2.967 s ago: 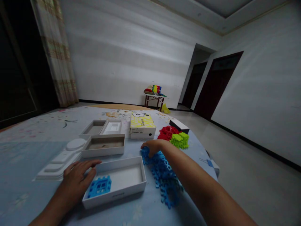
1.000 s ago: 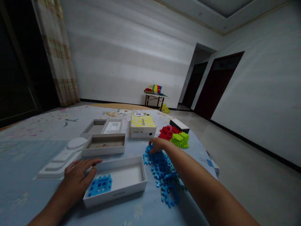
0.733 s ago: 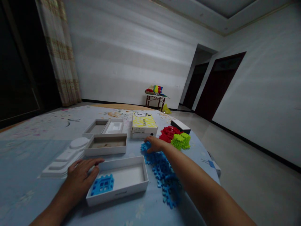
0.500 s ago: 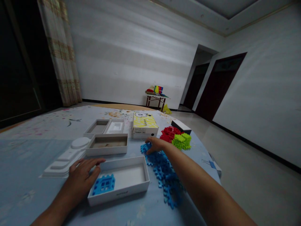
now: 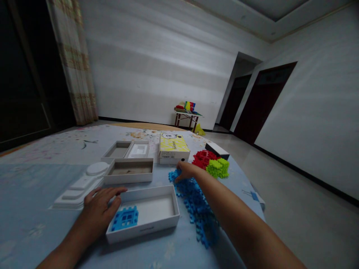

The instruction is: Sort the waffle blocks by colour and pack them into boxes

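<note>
A white open box (image 5: 146, 228) sits in front of me with one blue interlocking building block (image 5: 125, 218) at its left end. My left hand (image 5: 102, 203) is on the box's left end, fingers along the far corner and thumb by the inner side. To the box's right spreads a pile of blue interlocking blocks (image 5: 193, 200), partly hidden by my right forearm. At the pile's far end, my right hand (image 5: 183, 172) has its fingers and thumb bent around a blue block (image 5: 172, 175); the fingertips are partly hidden.
Beyond the box stand a grey-lined box (image 5: 129, 175), two shallow trays (image 5: 117, 150) and a yellow-and-white carton (image 5: 174, 147). White plastic inserts (image 5: 75, 192) lie left. Red blocks (image 5: 203, 158), green blocks (image 5: 218, 168) and a black-and-white box (image 5: 217, 150) are at right, near the table's edge.
The view has shifted slightly. My right hand stays at the far end of the blue pile, its fingers a little more bent. My left hand and the box hold their places.
</note>
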A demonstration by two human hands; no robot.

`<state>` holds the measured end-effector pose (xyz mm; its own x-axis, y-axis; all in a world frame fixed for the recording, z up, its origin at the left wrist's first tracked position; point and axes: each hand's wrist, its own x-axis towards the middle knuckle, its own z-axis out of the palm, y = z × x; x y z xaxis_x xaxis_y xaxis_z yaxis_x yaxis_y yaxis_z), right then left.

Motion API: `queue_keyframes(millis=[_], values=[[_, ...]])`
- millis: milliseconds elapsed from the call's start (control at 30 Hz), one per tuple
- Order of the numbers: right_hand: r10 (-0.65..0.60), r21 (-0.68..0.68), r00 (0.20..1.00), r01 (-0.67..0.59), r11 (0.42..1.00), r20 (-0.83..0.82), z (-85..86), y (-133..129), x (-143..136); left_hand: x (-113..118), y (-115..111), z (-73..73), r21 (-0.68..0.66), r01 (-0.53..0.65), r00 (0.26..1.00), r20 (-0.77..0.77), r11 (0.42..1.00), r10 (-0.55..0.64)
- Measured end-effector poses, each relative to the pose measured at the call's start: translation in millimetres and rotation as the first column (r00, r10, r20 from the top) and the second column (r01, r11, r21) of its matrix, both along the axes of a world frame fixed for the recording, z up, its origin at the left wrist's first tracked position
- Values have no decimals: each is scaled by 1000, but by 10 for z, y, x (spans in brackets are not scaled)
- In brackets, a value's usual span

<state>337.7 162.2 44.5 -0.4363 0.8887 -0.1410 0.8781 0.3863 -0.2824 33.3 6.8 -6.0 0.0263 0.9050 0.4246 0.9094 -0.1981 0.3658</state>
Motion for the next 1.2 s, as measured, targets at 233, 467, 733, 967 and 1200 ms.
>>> queue_keyframes(millis=[233, 467, 733, 967, 1200], values=[[42, 54, 999, -43, 998, 26, 90, -30, 30, -9, 4, -18, 32, 6, 1000, -6, 999, -6], [196, 78, 980, -197, 977, 24, 70, -7, -50, 1, 7, -8, 21, 5, 1000, 6, 1000, -5], [228, 53, 970, -234, 971, 87, -139, 87, -114, -22, 10, -26, 39, -2, 1000, -19, 999, 3], [187, 58, 979, -192, 980, 78, -91, 67, -56, -3, 13, -24, 25, 15, 1000, 13, 1000, -15], [164, 4, 986, -164, 986, 32, -127, 48, -85, 19, -5, 40, -2, 16, 1000, 19, 1000, -16]])
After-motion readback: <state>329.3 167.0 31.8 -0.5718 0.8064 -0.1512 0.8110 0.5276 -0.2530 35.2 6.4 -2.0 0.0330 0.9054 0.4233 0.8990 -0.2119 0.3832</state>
